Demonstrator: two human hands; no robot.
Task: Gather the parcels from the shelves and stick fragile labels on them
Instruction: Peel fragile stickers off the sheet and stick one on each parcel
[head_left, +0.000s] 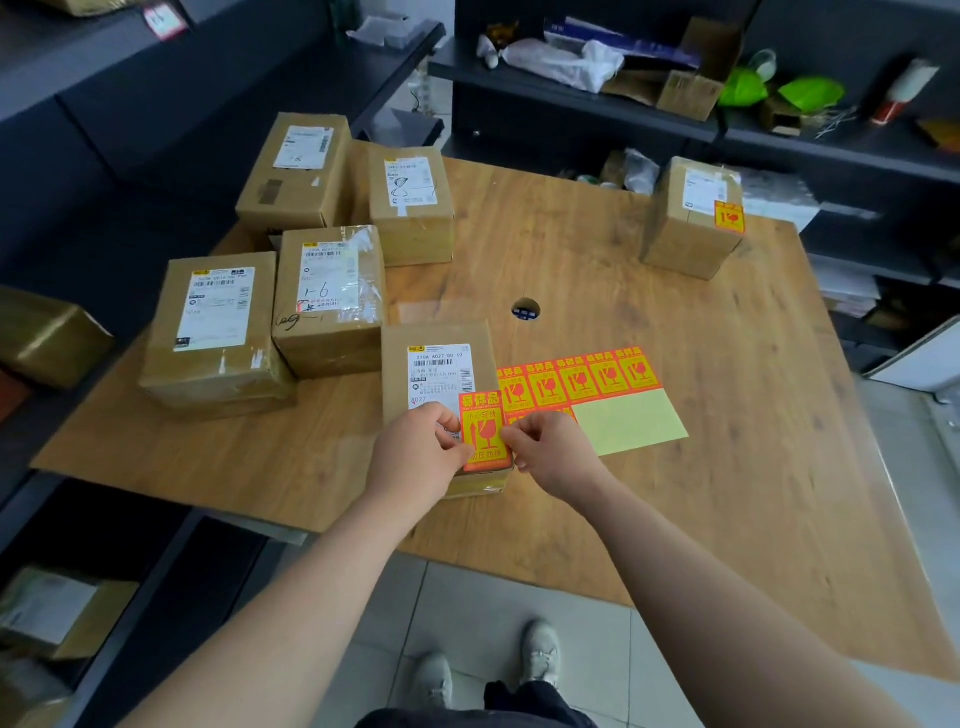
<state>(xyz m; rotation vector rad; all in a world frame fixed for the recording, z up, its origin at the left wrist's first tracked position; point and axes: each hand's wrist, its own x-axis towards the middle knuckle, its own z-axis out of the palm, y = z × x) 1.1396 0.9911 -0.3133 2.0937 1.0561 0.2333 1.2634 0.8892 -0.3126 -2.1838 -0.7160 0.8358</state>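
One cardboard parcel (685, 234) already wears a fragile label (729, 215); left hand (415, 452) and right hand (550, 454) fingers (448, 422) pinch a second fragile label (483, 431) onto the nearest parcel (436, 338); four unlabelled parcels (213, 322) remain.

Even, soft indoor light, faint shadows, wide-angle bending at the edges, slightly soft focus.
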